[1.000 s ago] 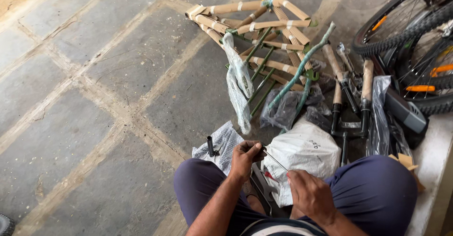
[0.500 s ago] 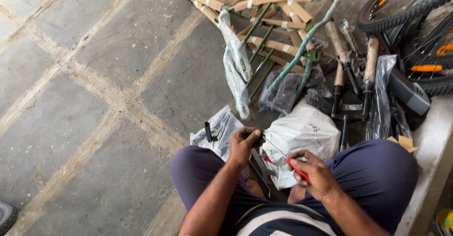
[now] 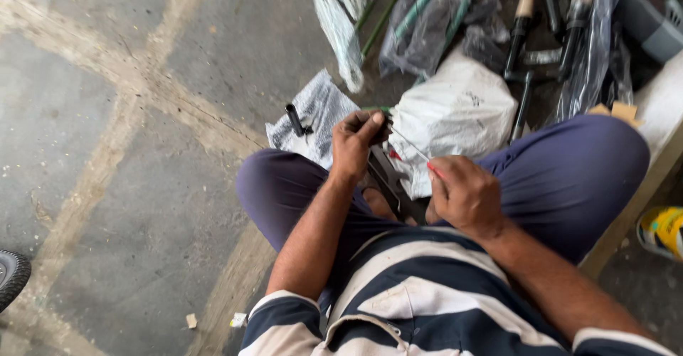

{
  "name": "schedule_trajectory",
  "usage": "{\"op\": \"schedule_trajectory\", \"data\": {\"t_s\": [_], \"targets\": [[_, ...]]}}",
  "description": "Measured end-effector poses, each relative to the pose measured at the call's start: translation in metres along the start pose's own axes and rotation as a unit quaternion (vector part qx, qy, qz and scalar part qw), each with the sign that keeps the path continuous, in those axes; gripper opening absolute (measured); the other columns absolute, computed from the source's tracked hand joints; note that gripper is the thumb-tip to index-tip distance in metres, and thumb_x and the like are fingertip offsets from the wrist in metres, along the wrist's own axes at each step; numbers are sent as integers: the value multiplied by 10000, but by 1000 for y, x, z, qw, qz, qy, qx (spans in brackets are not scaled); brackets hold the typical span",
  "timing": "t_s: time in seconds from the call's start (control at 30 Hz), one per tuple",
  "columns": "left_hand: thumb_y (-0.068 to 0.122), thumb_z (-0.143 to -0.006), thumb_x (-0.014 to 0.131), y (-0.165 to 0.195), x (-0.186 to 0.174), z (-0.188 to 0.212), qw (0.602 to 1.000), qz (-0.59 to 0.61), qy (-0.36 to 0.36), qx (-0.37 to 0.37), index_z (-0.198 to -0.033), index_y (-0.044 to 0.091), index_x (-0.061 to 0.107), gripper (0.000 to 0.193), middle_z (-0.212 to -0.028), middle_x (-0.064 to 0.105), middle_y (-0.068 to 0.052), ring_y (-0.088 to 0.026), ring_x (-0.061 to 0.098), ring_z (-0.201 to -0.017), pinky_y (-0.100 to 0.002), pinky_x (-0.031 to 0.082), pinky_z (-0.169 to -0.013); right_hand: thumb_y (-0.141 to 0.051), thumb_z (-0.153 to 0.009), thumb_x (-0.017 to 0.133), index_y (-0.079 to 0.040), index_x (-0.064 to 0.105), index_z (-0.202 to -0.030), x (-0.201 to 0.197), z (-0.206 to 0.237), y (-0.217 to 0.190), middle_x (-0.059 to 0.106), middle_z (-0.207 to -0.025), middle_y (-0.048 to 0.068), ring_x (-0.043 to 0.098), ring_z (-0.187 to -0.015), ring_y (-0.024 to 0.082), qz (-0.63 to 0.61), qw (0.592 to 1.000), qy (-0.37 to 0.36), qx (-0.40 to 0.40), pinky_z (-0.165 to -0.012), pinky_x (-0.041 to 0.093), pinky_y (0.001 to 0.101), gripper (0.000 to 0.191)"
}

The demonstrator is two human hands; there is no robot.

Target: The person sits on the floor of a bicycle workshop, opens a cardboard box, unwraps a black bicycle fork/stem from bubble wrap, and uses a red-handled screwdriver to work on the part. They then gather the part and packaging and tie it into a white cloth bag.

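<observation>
**Seated person works a thin wire at a dark metal part**

The person sits on the grey stone floor [image 3: 142,114] with knees apart, in purple trousers and a navy-and-white striped shirt. The left hand [image 3: 356,142] is curled shut around the top of a dark, flat metal part [image 3: 388,178] that slants down between the knees. The right hand [image 3: 462,196] is closed in a pinch on a small red-handled tool [image 3: 431,172]; its shape is mostly hidden by the fingers, so what kind of tool it is cannot be told. A thin silver wire [image 3: 409,142] runs from the left hand's fingertips toward the right hand.

Just beyond the hands lies a bulging white plastic sack [image 3: 462,107], touching the right knee. To its left, a crumpled clear plastic sheet [image 3: 316,110] carries a short black tube [image 3: 294,119]. Farther off, green rods [image 3: 420,4] and black tools with pale wooden handles [image 3: 523,14] lie among grey plastic wrap.
</observation>
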State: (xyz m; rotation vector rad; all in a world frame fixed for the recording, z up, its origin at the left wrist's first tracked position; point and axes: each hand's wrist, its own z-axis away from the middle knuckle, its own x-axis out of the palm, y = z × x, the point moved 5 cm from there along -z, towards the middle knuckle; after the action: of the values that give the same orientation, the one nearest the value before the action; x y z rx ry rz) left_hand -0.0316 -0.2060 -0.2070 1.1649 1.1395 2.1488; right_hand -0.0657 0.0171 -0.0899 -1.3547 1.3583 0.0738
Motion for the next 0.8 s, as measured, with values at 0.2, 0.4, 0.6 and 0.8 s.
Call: {"op": "schedule_trajectory", "data": {"t_s": [0.2, 0.4, 0.6, 0.8], "targets": [[122, -989, 709, 0, 2, 4, 1000, 13, -20, 2, -1068, -41, 697, 181, -958, 734, -78, -152, 713, -825, -318, 616, -782, -73, -918, 692, -46, 644, -1129, 26, 16, 26, 677, -855, 113, 563, -581, 139, -533, 703, -52, 468, -483, 428, 256, 218], [120, -1009, 708, -5, 4, 3, 999, -49, -4, -11, -1071, -35, 716, 167, -930, 733, -94, -146, 695, -802, -305, 591, -763, -100, -1008, 646, -73, 606, -1224, -3, 8, -8, 669, -1014, 119, 657, -833, 276, 65, 998, 17, -7, -720, 526, 362, 221], [133, -1005, 702, -10, 9, 7, 999, -8, -36, -31, -1102, 6, 685, 161, -995, 735, -86, -160, 699, -853, -321, 588, -783, -90, -993, 636, -50, 620, -1287, 25, 28, 44, 661, -880, 79, 587, -631, 105, -542, 702, -89, 454, -547, 470, 250, 297], [169, -982, 703, -23, -6, -26, 995, -65, 80, 4, -1083, 25, 679, 178, -971, 729, -96, -164, 714, -843, -322, 610, -770, -92, -1042, 602, -4, 580, -1343, -53, 32, 22, 683, -899, 70, 617, -715, 100, -272, 924, -86, 255, -645, 543, 258, 315]]}}
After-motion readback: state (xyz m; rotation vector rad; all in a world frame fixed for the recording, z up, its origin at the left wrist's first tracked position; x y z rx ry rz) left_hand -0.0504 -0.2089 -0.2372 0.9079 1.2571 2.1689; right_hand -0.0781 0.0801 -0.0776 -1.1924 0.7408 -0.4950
